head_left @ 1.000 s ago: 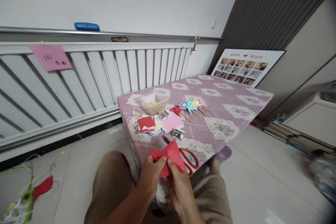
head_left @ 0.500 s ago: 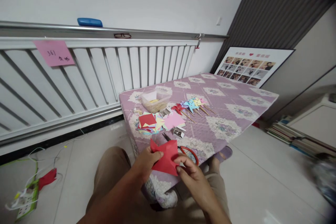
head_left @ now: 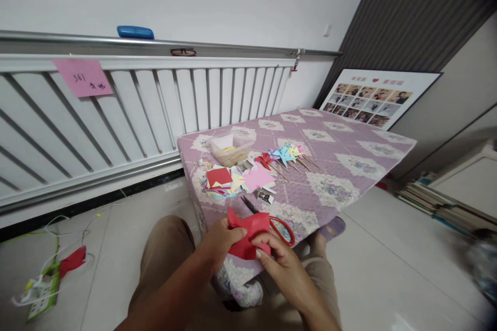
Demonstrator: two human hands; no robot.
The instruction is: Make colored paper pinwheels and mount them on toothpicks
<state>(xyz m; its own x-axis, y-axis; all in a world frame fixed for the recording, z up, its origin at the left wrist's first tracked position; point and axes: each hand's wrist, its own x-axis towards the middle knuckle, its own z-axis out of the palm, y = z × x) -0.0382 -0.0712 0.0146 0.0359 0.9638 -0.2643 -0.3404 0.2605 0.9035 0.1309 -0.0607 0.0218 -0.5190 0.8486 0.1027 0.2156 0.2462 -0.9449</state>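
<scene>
Both my hands hold a piece of red paper point(head_left: 248, 230) in front of the near edge of a low table covered in a purple patterned cloth point(head_left: 337, 160). My left hand point(head_left: 221, 240) pinches the paper's left side. My right hand point(head_left: 277, 258) folds its fingers over the lower right part. Red-handled scissors point(head_left: 277, 225) lie on the cloth just behind the paper. Farther back lies a stack of coloured paper squares point(head_left: 233, 180), a row of paper pinwheels on sticks point(head_left: 285, 158) and a clear plastic box point(head_left: 230, 151).
A white radiator point(head_left: 135, 114) with a pink note point(head_left: 83, 76) runs along the wall on the left. A framed photo board point(head_left: 373, 98) leans at the back right. Books point(head_left: 430, 201) are stacked on the floor at right. Cables and a red scrap point(head_left: 70, 264) lie on the floor at left.
My hands have turned and folded the red paper, and it now looks more bunched between them. The view has shifted slightly to the left.
</scene>
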